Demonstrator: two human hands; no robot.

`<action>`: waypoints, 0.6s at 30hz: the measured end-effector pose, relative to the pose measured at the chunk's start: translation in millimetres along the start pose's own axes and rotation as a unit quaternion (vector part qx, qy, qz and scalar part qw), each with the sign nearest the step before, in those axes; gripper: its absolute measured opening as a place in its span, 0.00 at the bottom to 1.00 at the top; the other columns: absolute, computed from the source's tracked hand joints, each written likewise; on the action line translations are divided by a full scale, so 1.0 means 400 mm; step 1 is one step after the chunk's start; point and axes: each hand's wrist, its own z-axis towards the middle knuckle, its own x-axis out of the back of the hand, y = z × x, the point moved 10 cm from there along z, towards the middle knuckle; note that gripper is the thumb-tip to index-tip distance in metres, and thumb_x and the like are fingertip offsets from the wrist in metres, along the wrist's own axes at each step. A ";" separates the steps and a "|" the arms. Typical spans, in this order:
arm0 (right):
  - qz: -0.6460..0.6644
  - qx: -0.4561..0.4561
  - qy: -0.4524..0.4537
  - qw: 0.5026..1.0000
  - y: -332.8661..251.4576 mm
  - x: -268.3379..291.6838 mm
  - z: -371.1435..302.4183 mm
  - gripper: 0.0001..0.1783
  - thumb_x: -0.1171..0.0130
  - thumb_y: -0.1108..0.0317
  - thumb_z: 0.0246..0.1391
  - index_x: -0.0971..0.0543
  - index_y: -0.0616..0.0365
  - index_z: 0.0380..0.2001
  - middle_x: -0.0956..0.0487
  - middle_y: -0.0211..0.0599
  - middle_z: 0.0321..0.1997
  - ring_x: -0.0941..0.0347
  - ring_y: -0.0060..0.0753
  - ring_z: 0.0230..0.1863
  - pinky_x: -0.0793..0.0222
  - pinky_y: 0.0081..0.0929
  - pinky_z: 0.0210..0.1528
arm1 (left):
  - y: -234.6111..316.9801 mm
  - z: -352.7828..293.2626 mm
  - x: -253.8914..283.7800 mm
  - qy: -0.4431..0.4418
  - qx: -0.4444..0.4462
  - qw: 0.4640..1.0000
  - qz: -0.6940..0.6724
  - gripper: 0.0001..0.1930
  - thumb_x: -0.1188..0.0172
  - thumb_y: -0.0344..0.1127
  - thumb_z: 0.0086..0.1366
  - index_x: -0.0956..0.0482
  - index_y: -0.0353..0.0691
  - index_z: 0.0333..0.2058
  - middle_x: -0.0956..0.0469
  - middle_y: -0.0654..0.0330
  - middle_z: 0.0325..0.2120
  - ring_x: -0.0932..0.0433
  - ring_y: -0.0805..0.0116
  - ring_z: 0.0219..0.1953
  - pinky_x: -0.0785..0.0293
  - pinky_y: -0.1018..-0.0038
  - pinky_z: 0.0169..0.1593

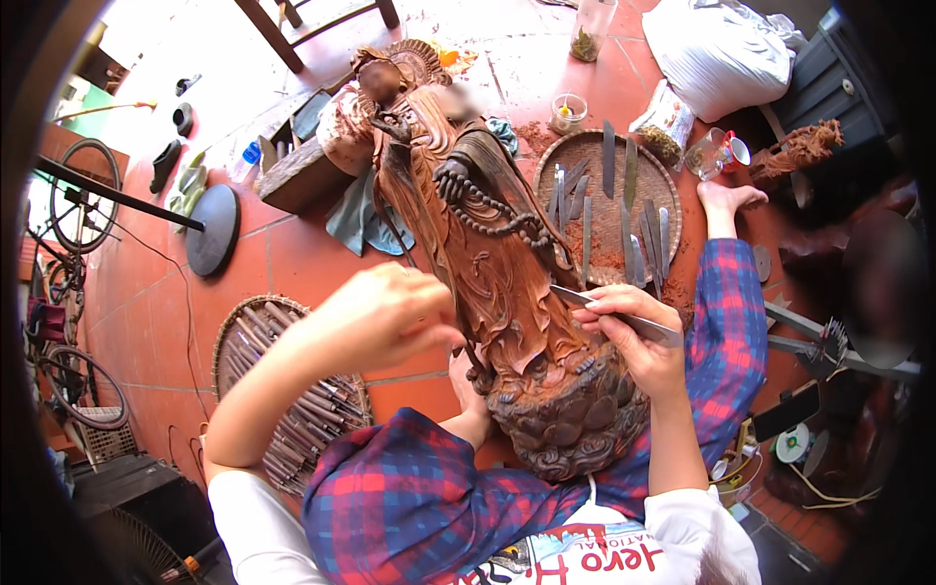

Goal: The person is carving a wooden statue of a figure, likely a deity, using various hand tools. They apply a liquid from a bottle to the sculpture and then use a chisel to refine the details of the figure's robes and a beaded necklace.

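A carved wooden statue [487,263] in draped robes, with a string of beads, leans tilted between my legs, its base toward me. In my right hand [648,341] is a slim flat metal file [639,324], gripped between thumb and fingers. The file's tip meets the carved folds on the right side of the robe. My left hand [395,312] is beside the statue's lower left edge, fingers curled inward and thumb pointing down. Whatever it may hold is hidden behind the hand.
A round woven tray [546,185] of flat files and reddish dust sits right of the statue. To the left, another woven tray [226,341] carries many carving tools. A wooden block [297,180], cloth [366,229], white sack [717,54] and round stand base [213,229] lie around.
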 end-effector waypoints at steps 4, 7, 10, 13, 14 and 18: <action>-0.195 0.030 0.009 0.980 -0.019 0.010 0.042 0.13 0.28 0.75 0.49 0.18 0.66 0.38 0.16 0.47 0.44 0.17 0.38 0.44 0.21 0.29 0.47 | -0.021 0.016 -0.146 0.041 -0.032 0.994 -0.093 0.12 0.34 0.43 0.63 0.22 0.41 0.35 0.18 0.60 0.36 0.19 0.58 0.39 0.24 0.63 0.43; -0.330 0.110 0.008 0.937 -0.023 -0.021 0.053 0.15 0.24 0.75 0.43 0.17 0.63 0.36 0.16 0.44 0.39 0.16 0.38 0.38 0.21 0.27 0.41 | -0.001 0.016 -0.153 0.174 -0.018 0.977 -0.123 0.11 0.31 0.40 0.60 0.22 0.41 0.34 0.17 0.59 0.42 0.17 0.62 0.33 0.21 0.70 0.35; -0.362 0.195 -0.035 0.911 -0.009 -0.067 0.048 0.15 0.25 0.75 0.41 0.15 0.62 0.36 0.16 0.42 0.35 0.17 0.38 0.33 0.21 0.27 0.34 | 0.001 0.002 -0.155 0.242 -0.001 0.964 -0.108 0.12 0.29 0.42 0.57 0.20 0.42 0.32 0.16 0.59 0.42 0.17 0.66 0.28 0.23 0.74 0.29; -0.368 0.253 -0.088 0.891 0.018 -0.088 0.045 0.16 0.30 0.72 0.41 0.14 0.61 0.38 0.18 0.40 0.37 0.17 0.37 0.34 0.21 0.28 0.32 | 0.010 0.013 -0.157 0.269 -0.003 0.961 -0.070 0.14 0.25 0.43 0.53 0.18 0.43 0.31 0.16 0.58 0.41 0.17 0.68 0.28 0.24 0.76 0.28; -0.370 0.264 -0.107 0.884 0.025 -0.092 0.046 0.17 0.32 0.71 0.41 0.13 0.60 0.39 0.18 0.41 0.38 0.17 0.37 0.35 0.20 0.29 0.33 | 0.008 0.018 -0.161 0.276 0.007 0.959 -0.061 0.14 0.25 0.42 0.53 0.18 0.43 0.31 0.16 0.57 0.41 0.17 0.68 0.28 0.24 0.76 0.28; -0.363 0.273 -0.160 0.876 0.043 -0.110 0.045 0.19 0.37 0.69 0.42 0.16 0.61 0.41 0.20 0.43 0.41 0.17 0.38 0.36 0.19 0.31 0.35 | -0.001 0.020 -0.178 0.307 0.026 0.951 -0.031 0.20 0.24 0.41 0.51 0.15 0.41 0.42 0.16 0.53 0.46 0.16 0.64 0.29 0.23 0.76 0.28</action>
